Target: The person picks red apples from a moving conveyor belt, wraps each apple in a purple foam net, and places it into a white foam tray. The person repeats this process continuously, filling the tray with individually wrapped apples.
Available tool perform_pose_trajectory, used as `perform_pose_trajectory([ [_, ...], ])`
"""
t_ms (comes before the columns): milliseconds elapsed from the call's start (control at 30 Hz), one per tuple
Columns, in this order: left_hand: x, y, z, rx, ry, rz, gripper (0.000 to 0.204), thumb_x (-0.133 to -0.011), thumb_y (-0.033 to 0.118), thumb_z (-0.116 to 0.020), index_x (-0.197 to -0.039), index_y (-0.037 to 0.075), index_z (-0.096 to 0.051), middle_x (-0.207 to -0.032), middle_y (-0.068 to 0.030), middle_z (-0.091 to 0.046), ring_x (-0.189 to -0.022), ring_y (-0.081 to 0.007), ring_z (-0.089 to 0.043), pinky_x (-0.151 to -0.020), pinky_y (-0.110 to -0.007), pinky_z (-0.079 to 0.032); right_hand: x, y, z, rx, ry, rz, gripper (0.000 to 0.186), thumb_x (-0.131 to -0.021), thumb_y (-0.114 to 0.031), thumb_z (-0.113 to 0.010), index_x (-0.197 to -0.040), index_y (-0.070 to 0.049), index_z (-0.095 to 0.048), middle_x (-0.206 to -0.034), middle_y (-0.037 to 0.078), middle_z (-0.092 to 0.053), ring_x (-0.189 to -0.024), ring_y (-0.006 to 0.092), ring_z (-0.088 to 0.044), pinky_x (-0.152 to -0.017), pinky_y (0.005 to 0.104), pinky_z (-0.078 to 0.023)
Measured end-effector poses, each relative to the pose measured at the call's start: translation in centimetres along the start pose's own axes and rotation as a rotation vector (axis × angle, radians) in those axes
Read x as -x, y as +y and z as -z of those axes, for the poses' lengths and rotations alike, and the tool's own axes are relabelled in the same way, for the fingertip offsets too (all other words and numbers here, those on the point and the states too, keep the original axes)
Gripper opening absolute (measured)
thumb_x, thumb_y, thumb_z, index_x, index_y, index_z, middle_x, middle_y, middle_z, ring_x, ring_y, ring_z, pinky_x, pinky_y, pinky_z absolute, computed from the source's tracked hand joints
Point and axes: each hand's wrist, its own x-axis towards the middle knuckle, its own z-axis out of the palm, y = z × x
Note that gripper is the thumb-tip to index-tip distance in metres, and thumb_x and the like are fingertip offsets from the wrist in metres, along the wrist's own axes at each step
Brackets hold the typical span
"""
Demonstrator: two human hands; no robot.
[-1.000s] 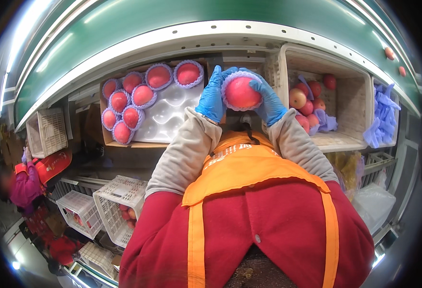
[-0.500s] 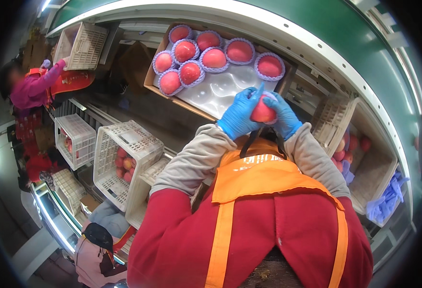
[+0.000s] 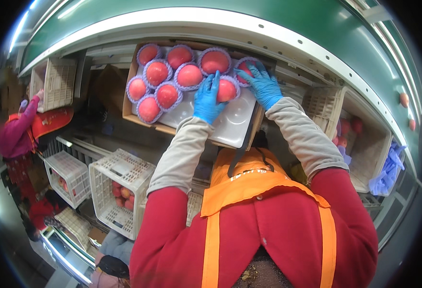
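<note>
Red apples in lilac foam nets, such as this apple (image 3: 156, 72), sit in a grey moulded tray (image 3: 232, 122) inside a cardboard box (image 3: 130, 98). My left hand (image 3: 208, 99), gloved in blue, has its fingers and thumb against a netted apple (image 3: 227, 90) in the front row of cups. My right hand (image 3: 263, 85), also blue-gloved, rests with spread fingers on another netted apple (image 3: 246, 72) at the box's right end. That apple is partly covered by the fingers. Bare cups of the tray show in front of my hands.
A white crate (image 3: 364, 158) with apples and lilac foam nets (image 3: 388, 168) stands at the right. More crates (image 3: 120, 192) are at the left. A green conveyor (image 3: 307, 24) curves along the back. Two co-workers are at the left, one a person in a purple sleeve (image 3: 21, 127).
Both hands have moved forward from near my chest to the tray. The apple they held now sits in the tray. My right hand has parted from it and lies on the corner apple.
</note>
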Motion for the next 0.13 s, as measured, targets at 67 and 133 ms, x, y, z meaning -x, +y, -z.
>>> perform_pose_trajectory([
  [67, -0.07, 0.38, 0.52, -0.080, -0.071, 0.037, 0.097, -0.064, 0.023, -0.079, -0.145, 0.008, -0.028, -0.133, -0.0232, -0.045, -0.119, -0.0399, -0.047, -0.101, -0.046, -0.038, -0.27, 0.97, -0.56, -0.071, 0.014, 0.008, 0.056, -0.086, -0.016, -0.050, -0.136, -0.040, -0.040, -0.150, 0.004, -0.028, -0.140, 0.0274, -0.023, -0.109, 0.0554, -0.025],
  [133, -0.10, -0.32, 0.41, -0.095, -0.064, -0.003, 0.103, -0.063, 0.023, -0.079, -0.148, 0.010, -0.022, -0.135, -0.0217, -0.042, -0.120, -0.0401, -0.046, -0.101, -0.045, -0.038, -0.14, 1.34, -1.16, -0.148, 0.048, 0.040, 0.059, -0.085, -0.015, -0.053, -0.136, -0.041, -0.040, -0.151, 0.003, -0.027, -0.140, 0.0283, -0.024, -0.109, 0.0567, -0.025],
])
